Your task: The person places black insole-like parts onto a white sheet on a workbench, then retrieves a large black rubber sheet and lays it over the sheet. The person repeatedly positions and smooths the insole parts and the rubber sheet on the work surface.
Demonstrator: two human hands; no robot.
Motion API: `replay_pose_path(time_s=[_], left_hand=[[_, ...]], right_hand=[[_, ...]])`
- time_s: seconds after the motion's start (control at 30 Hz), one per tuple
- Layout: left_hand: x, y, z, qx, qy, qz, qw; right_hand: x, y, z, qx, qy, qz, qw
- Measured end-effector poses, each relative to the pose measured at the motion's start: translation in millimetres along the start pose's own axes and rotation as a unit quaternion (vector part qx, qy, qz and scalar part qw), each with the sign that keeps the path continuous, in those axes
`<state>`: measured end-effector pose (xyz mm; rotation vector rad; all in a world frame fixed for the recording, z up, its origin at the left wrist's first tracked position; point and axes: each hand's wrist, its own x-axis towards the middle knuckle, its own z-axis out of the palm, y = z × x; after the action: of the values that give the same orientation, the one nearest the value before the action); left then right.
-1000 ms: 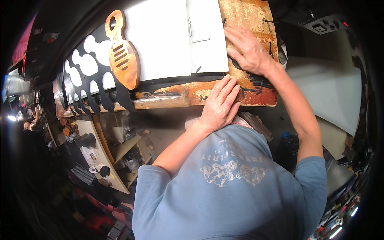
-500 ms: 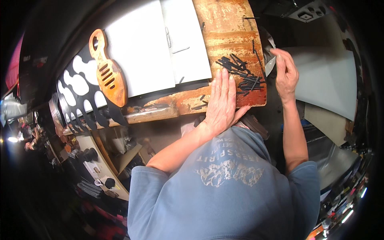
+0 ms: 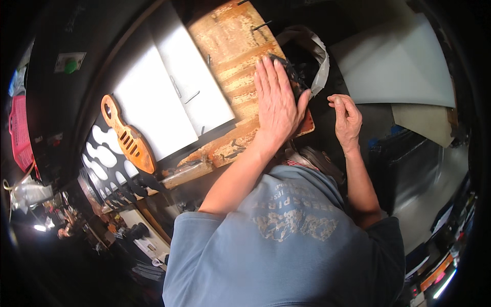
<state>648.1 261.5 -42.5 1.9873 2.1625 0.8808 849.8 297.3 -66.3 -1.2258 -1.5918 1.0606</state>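
The head view is a wide fisheye, the left of a side-by-side pair, looking steeply down from above the person's own chest. It is close to the shirt (image 3: 276, 245), which fills the near middle, while the left hand (image 3: 279, 102) and right hand (image 3: 349, 123) lie farther out. The bench (image 3: 230, 30) sits askew, its front edge running from near left to far right. Coverage stretches from a pink item (image 3: 20, 130) at left to a pale panel (image 3: 394, 66) at far right.
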Motion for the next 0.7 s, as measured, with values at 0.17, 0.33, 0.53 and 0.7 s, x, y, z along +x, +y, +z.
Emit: replay_pose_path(time_s=[0.17, 0.33, 0.53, 0.7], left_hand=[[65.3, 9.4, 49.9, -0.001, 0.06, 0.076, 0.995], [124.4, 20.2, 64.3, -0.215, 0.074, 0.011, 0.974], [85.4, -13.3, 4.1, -0.23, 0.098, -0.026, 0.968], [34.5, -63.0, -66.6, -0.076, 0.08, -0.032, 0.993]], right_hand=[[-18.7, 2.0, -12.5, -0.002, 0.028, 0.02, 0.999], [-36.2, 8.2, -20.2, 0.0, 0.039, 0.041, 0.998], [-42.9, 14.4, -24.9, 0.021, 0.057, 0.075, 0.995], [-26.5, 5.5, -13.6, 0.022, 0.044, 0.048, 0.998]])
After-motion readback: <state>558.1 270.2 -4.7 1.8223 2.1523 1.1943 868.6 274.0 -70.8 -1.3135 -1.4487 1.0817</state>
